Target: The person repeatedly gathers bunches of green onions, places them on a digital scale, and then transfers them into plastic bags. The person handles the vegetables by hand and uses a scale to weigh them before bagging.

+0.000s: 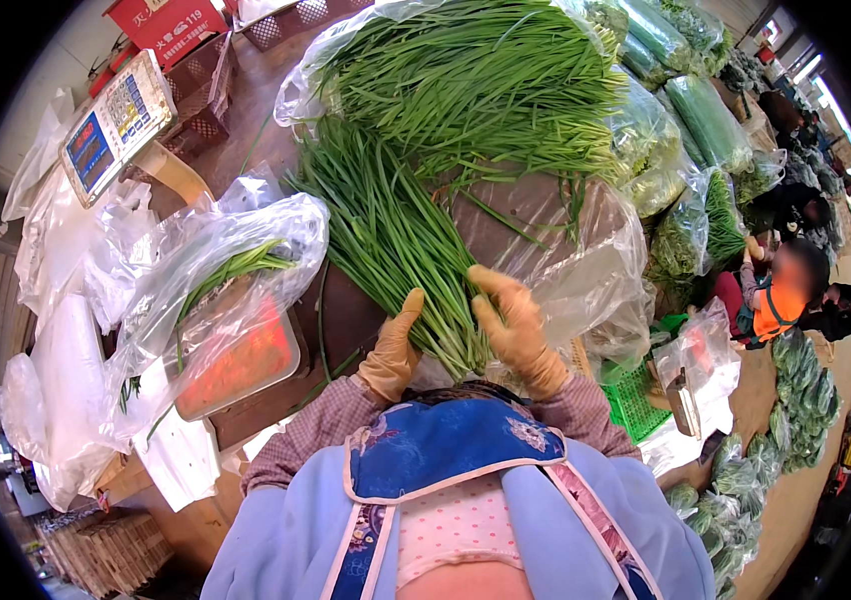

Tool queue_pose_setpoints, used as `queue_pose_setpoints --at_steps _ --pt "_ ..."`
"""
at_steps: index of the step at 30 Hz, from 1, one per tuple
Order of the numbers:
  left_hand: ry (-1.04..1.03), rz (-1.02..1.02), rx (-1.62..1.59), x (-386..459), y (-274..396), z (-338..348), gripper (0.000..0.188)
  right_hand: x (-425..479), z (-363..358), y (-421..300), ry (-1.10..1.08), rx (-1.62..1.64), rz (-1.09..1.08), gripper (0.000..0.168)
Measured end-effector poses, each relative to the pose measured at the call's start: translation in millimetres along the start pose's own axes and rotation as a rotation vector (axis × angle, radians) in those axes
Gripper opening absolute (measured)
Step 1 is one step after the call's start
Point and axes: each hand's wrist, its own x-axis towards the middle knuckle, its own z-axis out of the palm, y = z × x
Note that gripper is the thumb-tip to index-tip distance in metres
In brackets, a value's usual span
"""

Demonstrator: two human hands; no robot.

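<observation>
A bundle of garlic chives [388, 232] slants across the table before me, its pale cut ends close to my apron [463, 450]. My left hand [395, 349], in a tan rubber glove, grips the bundle's left side near the cut ends, thumb on top and fingers mostly hidden beneath. Gloved alike, my right hand [515, 334] holds the opposite side with bent fingers against the stalks. Beyond the bundle lies a large heap of chives [470, 82] on clear plastic [583, 262]. A few loose stalks lie between heap and bundle.
To the left, a plastic bag [245, 225] partly covers a scale pan [245, 360] with an orange-red surface; the scale's display [118, 124] stands behind. Bagged vegetables [707, 124] and a green basket [635, 401] are at right. A person in an orange vest [778, 307] handles greens there.
</observation>
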Motion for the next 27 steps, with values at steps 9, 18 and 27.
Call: queue_pose_setpoints --at_steps 9,18,27 --pt "-0.019 -0.035 0.006 -10 17 -18 0.045 27 8 32 -0.293 -0.188 0.344 0.046" --pt "0.283 0.605 0.978 -75 55 -5 0.047 17 4 30 0.015 -0.097 0.313 0.035" --pt "-0.307 0.951 1.947 -24 42 13 0.032 22 14 -4 -0.137 -0.61 -0.125 0.055"
